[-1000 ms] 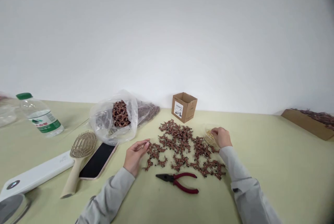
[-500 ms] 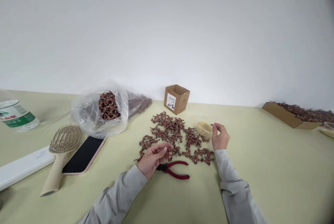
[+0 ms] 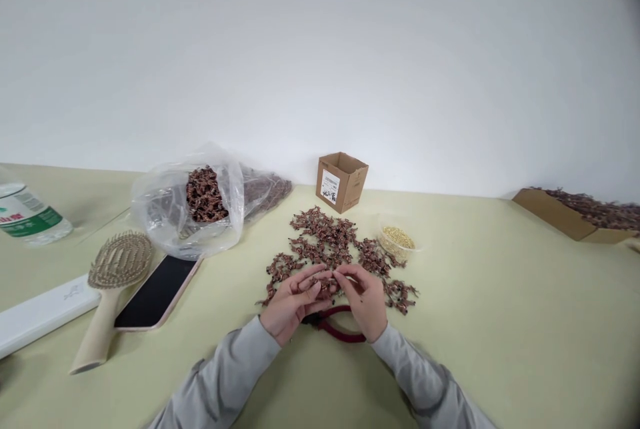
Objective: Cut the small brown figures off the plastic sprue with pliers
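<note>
My left hand (image 3: 290, 302) and my right hand (image 3: 365, 302) meet over the near edge of a pile of small brown pieces (image 3: 335, 249) spread on the yellow-green table (image 3: 500, 322). The left fingers are curled round one brown piece. The right fingertips are pinched together against it, and what they hold is too small to make out. Red-handled pliers (image 3: 335, 329) lie on the table under and between the two hands, partly hidden. A small clear dish of tiny golden bits (image 3: 397, 240) stands just right of the pile.
A clear plastic bag of brown pieces (image 3: 200, 205) lies at the left, with a small open cardboard box (image 3: 341, 181) behind the pile. A phone (image 3: 157, 292), a hairbrush (image 3: 113, 282), a white device (image 3: 40, 312) and a water bottle (image 3: 27, 215) sit at the left. A cardboard tray (image 3: 575, 215) sits far right.
My right hand has left the dish of golden bits and come in to meet the left hand. The left hand picked a brown piece from the pile and drew it above the pliers.
</note>
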The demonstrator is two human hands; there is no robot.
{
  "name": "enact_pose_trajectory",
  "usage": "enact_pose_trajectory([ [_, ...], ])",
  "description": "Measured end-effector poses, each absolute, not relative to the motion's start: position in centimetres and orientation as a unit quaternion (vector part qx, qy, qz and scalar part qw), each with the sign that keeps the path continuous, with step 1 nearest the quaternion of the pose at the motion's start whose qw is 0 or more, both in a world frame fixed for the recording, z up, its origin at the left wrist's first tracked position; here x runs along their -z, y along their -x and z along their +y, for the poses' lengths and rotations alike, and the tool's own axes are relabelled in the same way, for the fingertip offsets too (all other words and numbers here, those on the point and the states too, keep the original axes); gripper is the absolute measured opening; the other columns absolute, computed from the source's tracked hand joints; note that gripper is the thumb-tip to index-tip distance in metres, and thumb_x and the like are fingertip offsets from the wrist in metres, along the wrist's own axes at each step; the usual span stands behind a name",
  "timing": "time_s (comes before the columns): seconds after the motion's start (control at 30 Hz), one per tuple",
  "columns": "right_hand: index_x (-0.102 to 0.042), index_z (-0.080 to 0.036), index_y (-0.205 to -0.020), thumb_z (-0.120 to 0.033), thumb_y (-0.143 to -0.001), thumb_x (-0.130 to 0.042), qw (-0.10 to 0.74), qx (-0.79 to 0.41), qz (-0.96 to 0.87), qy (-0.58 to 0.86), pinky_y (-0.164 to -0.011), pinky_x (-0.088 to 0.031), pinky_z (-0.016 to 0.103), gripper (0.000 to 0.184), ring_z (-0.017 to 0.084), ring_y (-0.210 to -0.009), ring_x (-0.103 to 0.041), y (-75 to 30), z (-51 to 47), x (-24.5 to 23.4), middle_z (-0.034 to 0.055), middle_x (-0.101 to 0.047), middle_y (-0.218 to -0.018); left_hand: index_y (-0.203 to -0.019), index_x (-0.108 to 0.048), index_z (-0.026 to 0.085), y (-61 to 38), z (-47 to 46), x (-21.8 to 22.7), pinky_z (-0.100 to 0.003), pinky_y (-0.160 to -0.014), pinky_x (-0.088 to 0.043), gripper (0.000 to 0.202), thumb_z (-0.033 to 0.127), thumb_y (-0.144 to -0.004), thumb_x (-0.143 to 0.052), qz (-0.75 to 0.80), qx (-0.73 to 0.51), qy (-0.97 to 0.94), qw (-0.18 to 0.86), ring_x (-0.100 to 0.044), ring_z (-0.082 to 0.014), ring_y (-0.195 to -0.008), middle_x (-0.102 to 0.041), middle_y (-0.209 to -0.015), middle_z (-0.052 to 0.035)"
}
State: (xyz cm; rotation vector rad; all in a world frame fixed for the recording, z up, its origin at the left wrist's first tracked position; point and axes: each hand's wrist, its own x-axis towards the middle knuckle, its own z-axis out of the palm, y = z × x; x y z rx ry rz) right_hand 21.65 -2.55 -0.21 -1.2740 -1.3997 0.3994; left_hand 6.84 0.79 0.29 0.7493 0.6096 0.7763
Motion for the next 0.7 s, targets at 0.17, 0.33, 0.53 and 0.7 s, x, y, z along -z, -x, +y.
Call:
enact_pose_trajectory([
  [0.17, -0.062, -0.018, -0.076, -0.026, -0.076, -0.053, 0.582, -0.200, -0.576, 0.537, -0.058, -0.048, 0.025, 0.012, 0.015, -0.066, -0.058, -22.7, -2.3, 0.4, 0.0037, -0.061, -0.074, -0.100, -0.057, 0.019, -7.2, 0.3, -0.4, -0.036, -0.072, -0.051, 0.034, 0.022, -0.067, -0.066, 0.304, -0.362, -0.362, 0.803, -0.061, -0.0141, -0.070, -0.059, -0.099, -0.0053],
  [0.33, -0.062, -0.019, -0.075, -0.025, -0.077, -0.052, 0.589, -0.210, -0.571, 0.533, -0.062, -0.049, 0.027, 0.013, 0.015, -0.070, -0.058, -22.9, -2.1, 0.6, 0.0048, -0.059, -0.078, -0.102, -0.056, 0.020, -7.4, 0.3, -0.5, -0.019, -0.044, -0.043, 0.033, 0.026, -0.070, -0.063, 0.337, -0.357, -0.378, 0.785, -0.055, -0.0086, -0.056, -0.058, -0.087, -0.0036],
  [0.53, -0.064, -0.021, -0.076, -0.025, -0.076, -0.053, 0.588, -0.213, -0.585, 0.517, -0.058, -0.050, 0.027, 0.012, 0.016, -0.069, -0.059, -22.5, -2.3, 0.8, 0.0053, -0.060, -0.080, -0.111, -0.051, 0.022, -7.4, 0.5, -0.3, -0.017, -0.048, -0.037, 0.045, 0.023, -0.068, -0.063, 0.353, -0.359, -0.387, 0.773, -0.053, -0.0093, -0.065, -0.057, -0.089, -0.0037],
  [0.7, -0.066, -0.023, -0.069, -0.025, -0.069, -0.062, 0.586, -0.207, -0.594, 0.511, -0.061, -0.050, 0.028, 0.004, 0.016, -0.066, -0.060, -22.5, -2.5, 0.6, 0.0026, -0.064, -0.070, -0.124, -0.038, 0.016, -7.6, 0.5, 0.4, -0.020, -0.052, -0.035, 0.065, 0.025, -0.066, -0.065, 0.351, -0.379, -0.447, 0.731, -0.050, -0.0112, -0.063, -0.057, -0.068, 0.0004],
])
